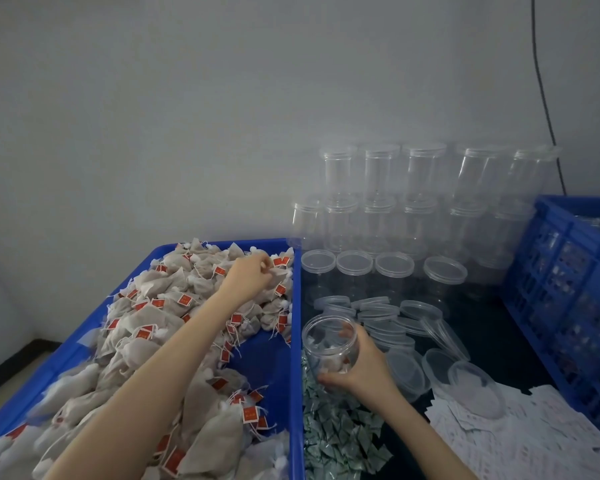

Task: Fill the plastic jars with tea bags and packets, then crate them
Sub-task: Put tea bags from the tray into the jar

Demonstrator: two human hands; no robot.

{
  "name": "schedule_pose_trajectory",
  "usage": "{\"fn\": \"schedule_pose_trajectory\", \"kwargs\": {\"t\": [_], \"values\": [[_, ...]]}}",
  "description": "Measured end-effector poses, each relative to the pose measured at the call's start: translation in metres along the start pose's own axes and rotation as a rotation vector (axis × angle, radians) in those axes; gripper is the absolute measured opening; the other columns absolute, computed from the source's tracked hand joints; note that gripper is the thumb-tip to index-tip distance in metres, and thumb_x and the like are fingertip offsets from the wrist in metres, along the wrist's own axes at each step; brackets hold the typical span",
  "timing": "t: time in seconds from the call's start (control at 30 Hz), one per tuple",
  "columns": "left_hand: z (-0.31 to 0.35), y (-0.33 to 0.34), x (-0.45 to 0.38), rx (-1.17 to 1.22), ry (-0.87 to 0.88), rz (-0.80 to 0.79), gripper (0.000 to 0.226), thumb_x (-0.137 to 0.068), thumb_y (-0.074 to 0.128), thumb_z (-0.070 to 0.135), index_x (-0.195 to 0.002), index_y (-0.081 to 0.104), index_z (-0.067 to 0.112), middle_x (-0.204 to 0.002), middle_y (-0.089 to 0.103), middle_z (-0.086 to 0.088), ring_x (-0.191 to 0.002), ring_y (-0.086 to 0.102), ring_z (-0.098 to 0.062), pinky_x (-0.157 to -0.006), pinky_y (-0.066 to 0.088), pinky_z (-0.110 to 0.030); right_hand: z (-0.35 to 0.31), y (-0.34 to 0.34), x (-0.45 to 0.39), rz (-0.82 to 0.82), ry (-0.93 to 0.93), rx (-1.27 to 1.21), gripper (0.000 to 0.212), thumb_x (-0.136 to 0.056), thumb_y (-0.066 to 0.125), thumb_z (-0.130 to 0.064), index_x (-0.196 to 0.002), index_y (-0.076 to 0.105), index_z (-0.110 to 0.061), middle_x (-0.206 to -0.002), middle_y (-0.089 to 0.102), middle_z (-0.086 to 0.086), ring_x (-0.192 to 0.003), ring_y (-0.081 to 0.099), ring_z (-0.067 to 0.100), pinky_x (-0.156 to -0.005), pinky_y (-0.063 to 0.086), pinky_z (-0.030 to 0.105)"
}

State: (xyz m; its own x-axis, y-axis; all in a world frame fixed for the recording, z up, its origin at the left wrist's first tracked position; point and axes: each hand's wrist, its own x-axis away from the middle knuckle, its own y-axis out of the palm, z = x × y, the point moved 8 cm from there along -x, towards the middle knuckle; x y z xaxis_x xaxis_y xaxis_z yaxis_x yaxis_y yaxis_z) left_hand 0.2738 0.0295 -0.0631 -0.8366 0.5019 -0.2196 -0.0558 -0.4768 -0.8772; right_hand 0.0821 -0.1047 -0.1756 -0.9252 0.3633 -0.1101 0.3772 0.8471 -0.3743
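My right hand (355, 367) grips a clear plastic jar (328, 344), open at the top, with a few tea bags inside. It is held tilted just right of the blue tray's wall. My left hand (253, 275) reaches to the far right part of the blue tray (297, 341) and pinches at a tea bag there. The tray holds a heap of grey tea bags (160, 327) with red tags. Small green-white packets (336, 434) lie in a pile below the jar.
Empty lidded jars (388, 202) are stacked against the wall. Several open jars (355, 268) and loose clear lids (392, 323) stand on the dark table. White paper slips (520, 434) lie at the right. A blue crate (568, 289) stands at the far right.
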Motion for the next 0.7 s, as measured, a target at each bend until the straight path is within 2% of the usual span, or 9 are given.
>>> {"fn": "schedule_pose_trajectory", "kwargs": {"t": [0.07,0.17,0.3,0.37,0.47,0.6,0.63,0.7], "values": [[0.027,-0.008,0.008,0.108,0.084,-0.054,0.007,-0.091,0.057,0.015,-0.097,0.06,0.013,-0.086,0.062,0.0,-0.067,0.055,-0.005,-0.059,0.041,-0.013,0.0,0.0,0.0,0.001,0.004,0.007,0.098,-0.041,0.083,-0.048,-0.13,0.043,-0.038,-0.122,0.053,-0.021,-0.11,0.05,-0.008,-0.076,0.038,0.004],[0.061,-0.01,0.027,0.241,0.186,-0.218,0.01,-0.089,0.06,0.015,-0.096,0.064,0.021,-0.086,0.064,0.007,-0.07,0.06,-0.002,-0.059,0.043,-0.01,-0.003,0.001,0.0,0.017,-0.005,0.013,0.1,-0.039,0.08,-0.052,-0.132,0.045,-0.035,-0.124,0.053,-0.019,-0.115,0.051,-0.003,-0.081,0.038,0.006],[0.095,0.013,0.054,0.132,0.333,-0.466,0.016,-0.089,0.06,0.014,-0.094,0.064,0.028,-0.078,0.06,0.016,-0.06,0.054,0.013,-0.055,0.041,-0.004,-0.011,0.003,0.002,0.027,-0.021,0.003,0.087,-0.04,0.079,-0.05,-0.118,0.043,-0.049,-0.123,0.054,-0.021,-0.111,0.052,-0.008,-0.077,0.042,0.008],[0.103,0.027,0.065,0.055,0.377,-0.508,0.018,-0.089,0.062,0.017,-0.105,0.066,0.025,-0.084,0.061,0.016,-0.068,0.055,0.009,-0.061,0.042,-0.006,-0.012,0.003,0.002,0.025,-0.013,-0.008,0.083,-0.04,0.08,-0.049,-0.114,0.044,-0.049,-0.121,0.057,-0.017,-0.106,0.056,-0.006,-0.076,0.046,0.01],[0.109,0.044,0.077,-0.001,0.414,-0.564,0.03,-0.088,0.065,0.023,-0.118,0.063,0.021,-0.105,0.06,0.007,-0.089,0.054,-0.004,-0.078,0.046,-0.018,-0.014,0.001,0.003,0.028,0.0,-0.053,0.077,-0.038,0.081,-0.046,-0.107,0.045,-0.05,-0.116,0.059,-0.018,-0.096,0.059,-0.011,-0.068,0.049,0.01],[0.116,0.047,0.084,0.045,0.428,-0.59,0.028,-0.092,0.061,0.015,-0.12,0.064,0.016,-0.119,0.064,0.002,-0.108,0.059,-0.01,-0.091,0.048,-0.021,-0.016,-0.002,0.005,0.031,-0.018,-0.027,0.081,-0.038,0.08,-0.049,-0.111,0.044,-0.049,-0.119,0.058,-0.017,-0.102,0.058,-0.007,-0.074,0.047,0.012],[0.118,0.048,0.085,0.024,0.44,-0.577,0.027,-0.092,0.06,0.013,-0.119,0.065,0.015,-0.117,0.065,0.002,-0.105,0.06,-0.008,-0.088,0.047,-0.018,-0.016,-0.003,0.005,0.033,-0.022,-0.018,0.082,-0.039,0.08,-0.048,-0.112,0.043,-0.049,-0.119,0.058,-0.017,-0.102,0.058,-0.006,-0.074,0.047,0.013],[0.124,0.055,0.09,-0.067,0.491,-0.584,0.021,-0.093,0.056,0.01,-0.11,0.069,0.011,-0.101,0.069,-0.002,-0.083,0.06,-0.006,-0.075,0.042,-0.008,-0.016,-0.002,0.005,0.035,-0.026,-0.008,0.084,-0.039,0.08,-0.047,-0.115,0.044,-0.049,-0.119,0.059,-0.016,-0.101,0.059,-0.006,-0.075,0.048,0.014]]}}
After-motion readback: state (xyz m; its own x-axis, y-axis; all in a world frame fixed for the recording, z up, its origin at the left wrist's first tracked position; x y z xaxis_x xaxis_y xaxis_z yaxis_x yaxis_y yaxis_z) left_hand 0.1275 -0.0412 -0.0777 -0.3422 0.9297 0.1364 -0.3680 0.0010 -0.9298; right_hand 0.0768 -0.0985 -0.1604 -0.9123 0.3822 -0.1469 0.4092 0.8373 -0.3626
